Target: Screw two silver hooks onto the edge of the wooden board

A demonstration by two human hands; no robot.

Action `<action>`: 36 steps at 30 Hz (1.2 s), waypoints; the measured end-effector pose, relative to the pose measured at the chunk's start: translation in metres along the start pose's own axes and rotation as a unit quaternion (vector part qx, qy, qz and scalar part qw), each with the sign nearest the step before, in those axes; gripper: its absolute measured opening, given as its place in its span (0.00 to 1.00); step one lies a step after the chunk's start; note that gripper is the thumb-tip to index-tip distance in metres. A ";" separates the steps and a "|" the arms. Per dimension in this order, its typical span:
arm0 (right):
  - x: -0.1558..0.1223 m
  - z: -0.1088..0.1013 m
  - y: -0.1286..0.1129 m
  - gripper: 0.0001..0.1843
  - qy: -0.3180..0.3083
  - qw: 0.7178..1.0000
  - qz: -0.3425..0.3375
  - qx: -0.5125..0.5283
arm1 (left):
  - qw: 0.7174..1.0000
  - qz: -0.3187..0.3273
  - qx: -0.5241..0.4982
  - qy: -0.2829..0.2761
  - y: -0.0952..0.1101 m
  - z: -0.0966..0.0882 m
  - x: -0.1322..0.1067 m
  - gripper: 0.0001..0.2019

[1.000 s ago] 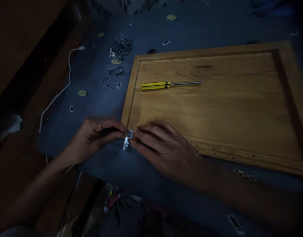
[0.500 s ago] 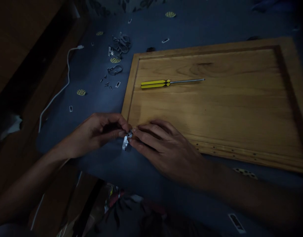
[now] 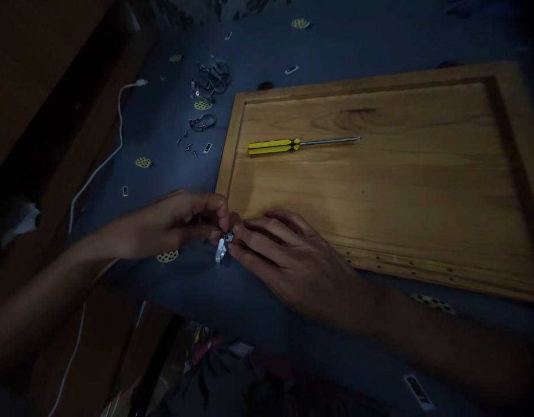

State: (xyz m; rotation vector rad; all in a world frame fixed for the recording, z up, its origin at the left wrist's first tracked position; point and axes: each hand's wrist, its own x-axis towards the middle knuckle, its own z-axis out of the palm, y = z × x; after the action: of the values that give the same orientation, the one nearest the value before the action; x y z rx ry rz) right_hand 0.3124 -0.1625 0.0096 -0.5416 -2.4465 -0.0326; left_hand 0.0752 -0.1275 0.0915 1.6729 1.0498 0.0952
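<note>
A wooden cabinet door (image 3: 380,191) lies flat on a blue cloth. At its near left corner sits a small metal hinge (image 3: 222,247). My left hand (image 3: 175,223) pinches at the top of the hinge with curled fingers. My right hand (image 3: 288,260) rests on the door's near edge, its fingertips pressed against the hinge from the right. A yellow-handled screwdriver (image 3: 293,145) lies on the door, far from both hands.
More metal hinges (image 3: 210,78) and several loose screws (image 3: 189,146) lie on the cloth beyond the door's left side. A white cable (image 3: 106,156) runs along the left. Yellow patterned discs (image 3: 143,162) dot the cloth. Dark wooden furniture stands at the left.
My left hand has shifted up and right, closer onto the hinge, uncovering a yellow disc on the cloth beneath it. The right hand and the hinge have barely moved.
</note>
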 end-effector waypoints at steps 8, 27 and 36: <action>0.000 0.000 -0.001 0.21 -0.007 1.000 -0.005 -0.001 | 0.998 -0.009 0.017 -0.053 0.006 -0.008 0.006 0.03; 0.002 0.000 0.000 0.21 -0.003 1.000 -0.011 -0.007 | 0.994 -0.048 -0.077 -0.065 0.003 -0.008 0.012 0.03; 0.001 0.002 0.000 0.20 -0.002 1.000 -0.015 0.015 | 0.987 -0.057 -0.113 -0.103 -0.004 -0.015 0.021 0.08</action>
State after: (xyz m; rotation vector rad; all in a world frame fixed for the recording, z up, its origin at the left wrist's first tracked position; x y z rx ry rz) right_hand 0.3103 -0.1613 0.0082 -0.4917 -2.4549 -0.0084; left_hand 0.0777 -0.1021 0.0848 1.3836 0.9384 -0.0330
